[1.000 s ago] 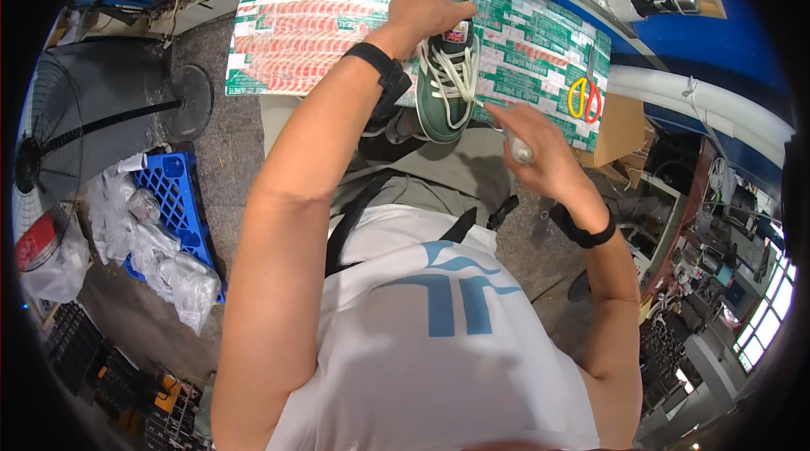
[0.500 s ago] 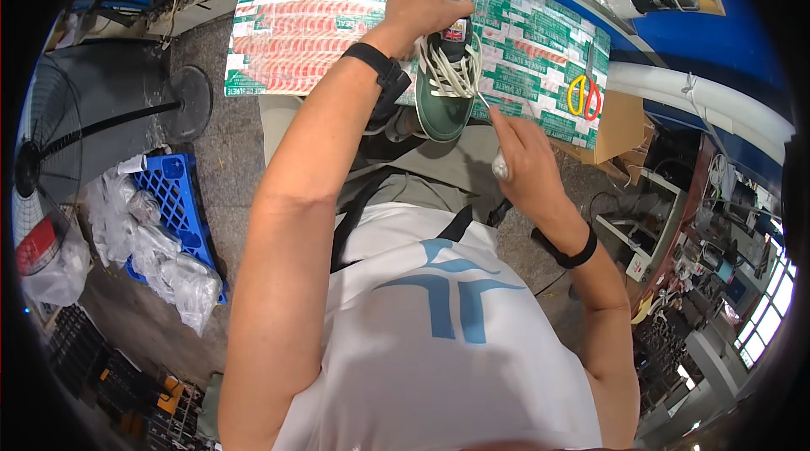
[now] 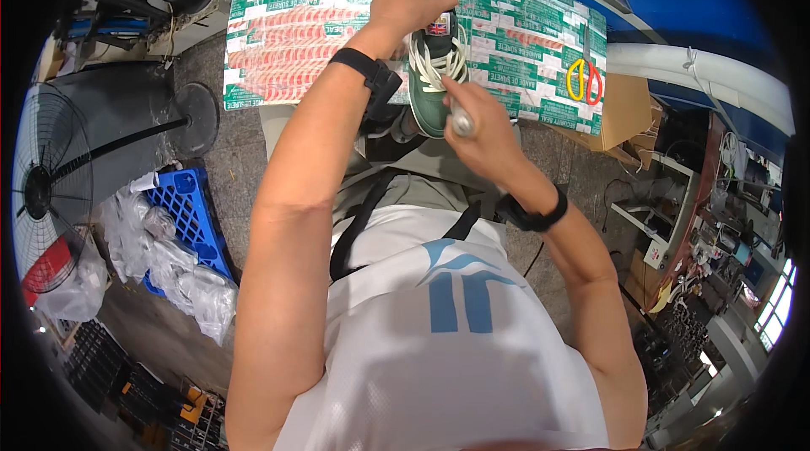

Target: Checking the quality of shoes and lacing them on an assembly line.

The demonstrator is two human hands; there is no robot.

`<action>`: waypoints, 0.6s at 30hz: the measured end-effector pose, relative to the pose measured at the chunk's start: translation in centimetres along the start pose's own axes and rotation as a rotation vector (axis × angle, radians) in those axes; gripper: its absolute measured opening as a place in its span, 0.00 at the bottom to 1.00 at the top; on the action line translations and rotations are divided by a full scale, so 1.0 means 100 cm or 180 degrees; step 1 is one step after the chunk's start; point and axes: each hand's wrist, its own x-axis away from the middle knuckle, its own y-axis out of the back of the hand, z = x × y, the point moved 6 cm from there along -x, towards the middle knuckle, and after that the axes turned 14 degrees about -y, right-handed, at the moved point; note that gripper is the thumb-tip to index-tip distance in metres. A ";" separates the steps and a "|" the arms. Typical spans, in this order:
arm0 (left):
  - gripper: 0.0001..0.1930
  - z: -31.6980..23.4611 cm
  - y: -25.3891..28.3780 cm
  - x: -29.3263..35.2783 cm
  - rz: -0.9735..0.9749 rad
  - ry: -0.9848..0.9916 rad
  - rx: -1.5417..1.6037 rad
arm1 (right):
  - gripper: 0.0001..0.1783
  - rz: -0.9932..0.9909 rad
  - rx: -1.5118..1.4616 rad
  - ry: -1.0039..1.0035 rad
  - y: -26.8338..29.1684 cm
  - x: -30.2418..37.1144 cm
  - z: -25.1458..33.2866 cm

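A dark green sneaker (image 3: pixel 431 114) with cream laces (image 3: pixel 437 63) lies on the worktop, its toe towards me. My left hand (image 3: pixel 403 5) is closed around the heel end, thumb across the shoe's opening. My right hand (image 3: pixel 488 132) grips a tool with a pale, round-ended handle (image 3: pixel 461 122). Its working end is hidden by my fingers at the laces, near the toe; the earlier picture shows a thin metal shaft, but I cannot tell its exact kind.
Green, white and red printed tape covers the worktop (image 3: pixel 295 37). Scissors (image 3: pixel 584 84) with yellow and red handles lie at its right end. An open cardboard box (image 3: pixel 629 109) stands beyond. To the left are a blue plastic crate (image 3: pixel 190 206) with clear bags and a standing fan (image 3: pixel 51 185).
My right hand with the tool has moved left, from the shoe's right side onto the laces near the toe. My left hand still holds the heel end.
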 end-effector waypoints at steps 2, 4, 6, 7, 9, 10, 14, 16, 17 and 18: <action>0.60 0.001 0.000 -0.002 0.0106 -0.0009 -0.0075 | 0.39 0.0196 -0.0212 -0.0134 0.013 0.011 -0.002; 0.61 0.001 -0.001 -0.003 0.0184 0.0000 -0.0151 | 0.39 0.0155 0.0014 0.0113 0.026 0.011 -0.005; 0.61 0.001 -0.001 -0.003 0.0166 0.0018 -0.0090 | 0.40 -0.0024 0.0485 0.0576 0.031 0.003 -0.004; 0.60 0.000 0.000 -0.002 0.0098 -0.0005 0.0016 | 0.40 0.0032 0.0499 0.0477 0.031 -0.003 -0.009; 0.59 -0.001 -0.002 -0.001 0.0210 0.0022 -0.0006 | 0.45 0.0046 0.1701 0.0222 0.021 -0.017 -0.017; 0.58 -0.001 -0.001 0.000 0.0178 0.0033 -0.0057 | 0.47 0.0002 0.1817 0.0351 0.024 -0.013 -0.014; 0.55 -0.001 0.007 -0.001 0.0294 0.0126 0.0244 | 0.49 0.0140 0.0880 0.0514 0.026 0.010 -0.005; 0.53 -0.007 0.015 0.003 0.0103 -0.0004 0.0370 | 0.49 -0.0022 0.0726 0.0489 0.031 0.015 -0.014; 0.53 -0.011 0.016 0.008 0.0121 -0.0063 0.0669 | 0.50 -0.0050 0.0575 0.0426 0.031 0.013 -0.023; 0.55 -0.011 0.010 0.020 0.0021 0.0224 0.1378 | 0.49 -0.0430 0.0744 0.0355 0.038 0.009 -0.035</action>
